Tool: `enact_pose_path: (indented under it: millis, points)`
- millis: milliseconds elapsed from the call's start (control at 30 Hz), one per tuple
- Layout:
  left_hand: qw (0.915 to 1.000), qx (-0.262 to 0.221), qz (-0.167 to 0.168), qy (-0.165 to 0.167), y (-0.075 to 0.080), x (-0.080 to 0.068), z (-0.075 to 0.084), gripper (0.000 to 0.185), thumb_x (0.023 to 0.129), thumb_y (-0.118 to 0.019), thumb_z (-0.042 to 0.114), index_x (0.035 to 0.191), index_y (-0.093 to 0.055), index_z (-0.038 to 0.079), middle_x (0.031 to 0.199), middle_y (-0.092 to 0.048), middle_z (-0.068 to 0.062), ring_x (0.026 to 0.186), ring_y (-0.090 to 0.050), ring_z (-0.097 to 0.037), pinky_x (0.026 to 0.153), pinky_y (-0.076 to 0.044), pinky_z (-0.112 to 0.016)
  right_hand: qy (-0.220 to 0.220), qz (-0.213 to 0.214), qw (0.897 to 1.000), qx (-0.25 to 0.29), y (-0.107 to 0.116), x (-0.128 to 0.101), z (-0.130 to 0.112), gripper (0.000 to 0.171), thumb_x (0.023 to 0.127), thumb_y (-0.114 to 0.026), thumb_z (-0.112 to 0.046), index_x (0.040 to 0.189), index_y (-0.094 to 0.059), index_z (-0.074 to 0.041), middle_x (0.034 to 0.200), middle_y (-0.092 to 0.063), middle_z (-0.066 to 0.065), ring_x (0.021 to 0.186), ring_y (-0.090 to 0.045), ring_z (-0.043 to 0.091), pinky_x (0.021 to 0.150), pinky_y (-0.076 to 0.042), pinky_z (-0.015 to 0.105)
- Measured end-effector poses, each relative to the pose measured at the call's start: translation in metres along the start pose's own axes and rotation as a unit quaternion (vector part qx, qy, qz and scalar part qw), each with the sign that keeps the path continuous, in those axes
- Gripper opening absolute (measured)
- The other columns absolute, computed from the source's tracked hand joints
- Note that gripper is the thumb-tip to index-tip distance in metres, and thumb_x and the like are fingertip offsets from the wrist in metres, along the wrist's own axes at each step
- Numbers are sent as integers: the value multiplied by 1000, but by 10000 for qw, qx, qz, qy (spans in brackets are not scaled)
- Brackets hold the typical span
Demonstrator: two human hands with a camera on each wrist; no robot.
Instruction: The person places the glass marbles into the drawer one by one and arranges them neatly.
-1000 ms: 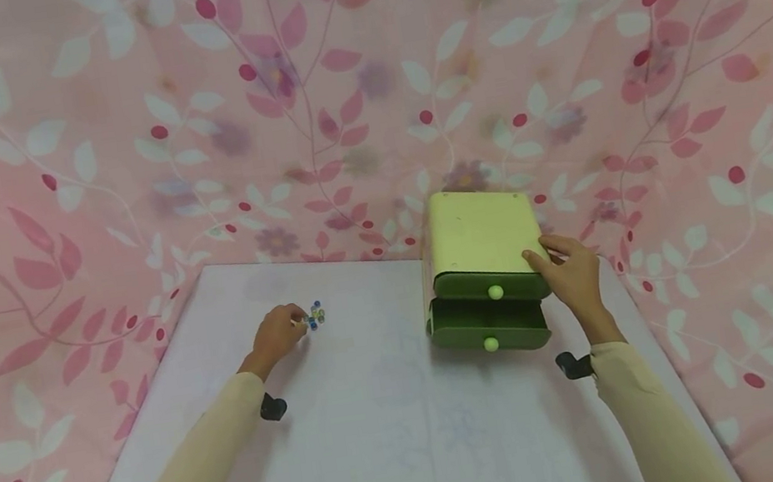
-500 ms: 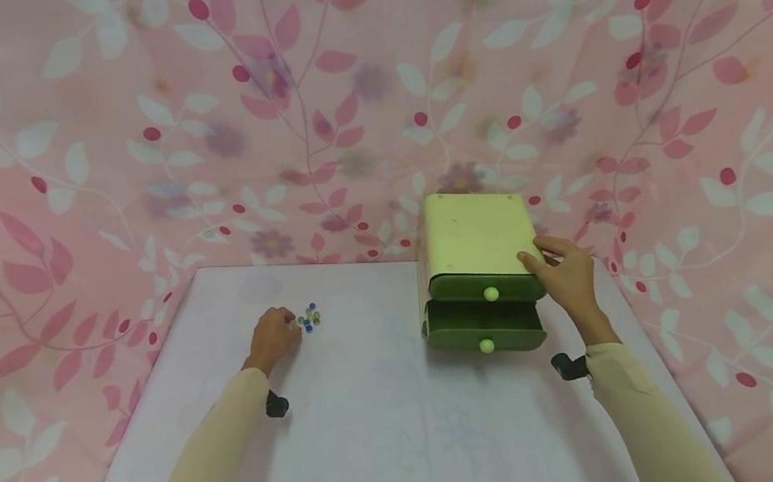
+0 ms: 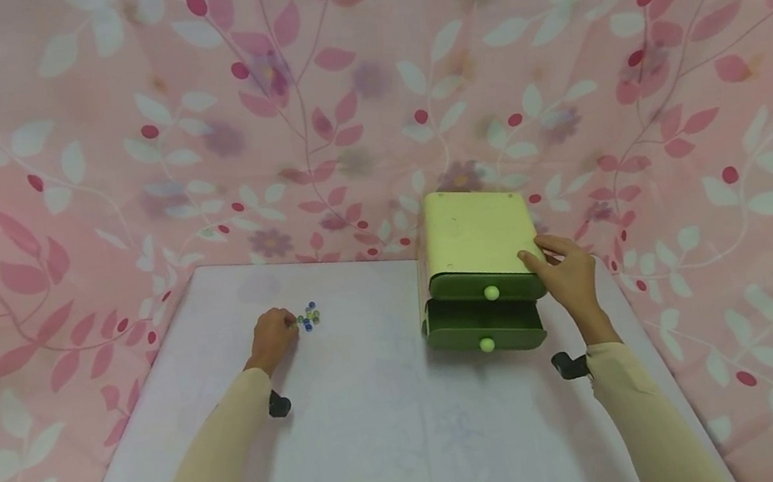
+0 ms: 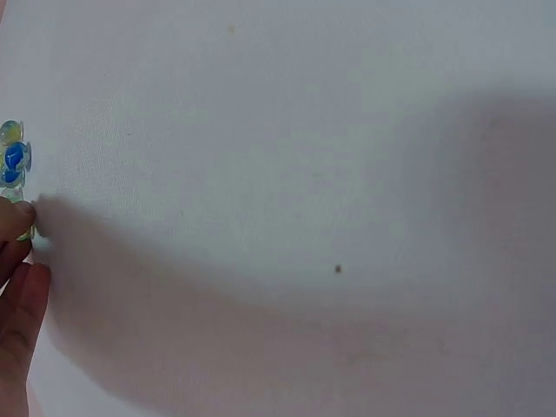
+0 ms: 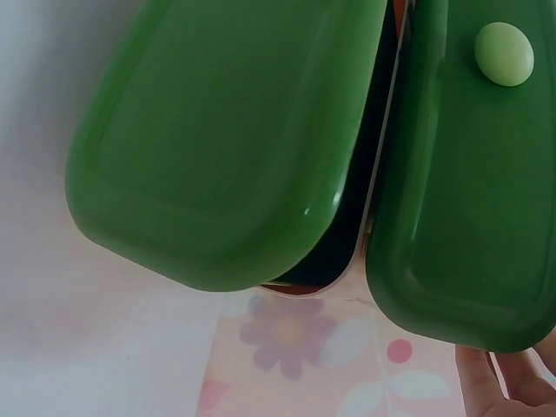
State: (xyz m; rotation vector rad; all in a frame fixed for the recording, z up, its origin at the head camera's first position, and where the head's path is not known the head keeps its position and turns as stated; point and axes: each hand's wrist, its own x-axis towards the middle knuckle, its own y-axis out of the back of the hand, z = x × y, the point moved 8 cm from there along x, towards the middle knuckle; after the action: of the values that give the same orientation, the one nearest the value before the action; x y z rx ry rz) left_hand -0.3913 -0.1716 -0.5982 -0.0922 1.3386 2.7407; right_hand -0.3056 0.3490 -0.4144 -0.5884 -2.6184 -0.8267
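Head view: left hand [image 3: 273, 336], fingers curled, touches the little marbles [image 3: 308, 318], far left of the green box [image 3: 481, 260]. Right hand [image 3: 569, 279] rests open on the box's right side, just above its pulled-out bottom drawer [image 3: 485, 326].

Bench [image 3: 403, 441]: covered in pale matt cloth, fine weave, faint printed pattern, smooth apart from a few specks.

Beads [image 3: 308, 318] at the left hand's [image 3: 273, 339] fingertips: glossy, translucent, look like glass or clear plastic; blue and greenish.

Drawer box [image 3: 478, 235] under the right hand [image 3: 569, 279]: smooth moulded plastic. Pale yellow-green top, satin. Drawer fronts [image 5: 234, 148] dark green, glossy with highlights along the rounded edges. Knobs [image 5: 504, 54] light green plastic, matt.

Backdrop [image 3: 114, 149] beyond both hands: thin pink printed cloth, matt, softly creased.

Sleeves [image 3: 204, 480]: cream knit fabric, matt.
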Motion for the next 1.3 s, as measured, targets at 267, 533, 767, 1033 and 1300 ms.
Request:
enact_pose_path:
  millis: [267, 533, 767, 1033, 1300]
  points:
    - [9998, -123, 71, -138, 1, 2, 1, 21, 93, -61, 4, 111, -65, -6, 114, -62, -22, 110, -56, -37, 98, -45, -49, -31, 2, 10000, 48, 1, 0, 1, 46, 81, -81, -21, 117, -69, 3, 118, -66, 17, 106, -65, 30, 91, -51, 43]
    - [9978, -276, 253, -548, 7, 7, 19, 21, 90, -64, 3, 109, -68, -5, 106, -65, -19, 100, -59, -33, 91, -49, -47, 43, 48, 10000, 41, 1, 1, 0, 45, 80, -82, -21, 116, -69, 4, 117, -66, 18, 105, -65, 30, 91, -52, 44]
    - [9893, -317, 503, -1329, 15, 2, 58, 21, 85, -66, -2, 105, -70, -5, 98, -65, -17, 91, -60, -29, 81, -53, -42, 7, 21, 10000, 72, 2, 1, 1, 45, 81, -81, -21, 116, -69, 4, 117, -66, 18, 104, -65, 30, 91, -52, 44]
    - [9747, -616, 593, -2064, 11, -8, 110, 17, 84, -65, -5, 100, -72, -4, 95, -66, -15, 88, -65, -27, 81, -56, -39, 18, -12, 10000, 14, 1, 0, -1, 44, 81, -81, -21, 116, -69, 4, 117, -66, 18, 105, -65, 31, 91, -52, 45]
    - [9604, -780, 411, -2643, 0, -23, 161, 16, 85, -68, -3, 99, -73, 1, 95, -66, -9, 87, -67, -21, 80, -57, -33, 16, 8, 10000, 69, 2, 0, -2, 44, 81, -81, -19, 116, -69, 4, 117, -65, 19, 105, -65, 31, 90, -52, 46]
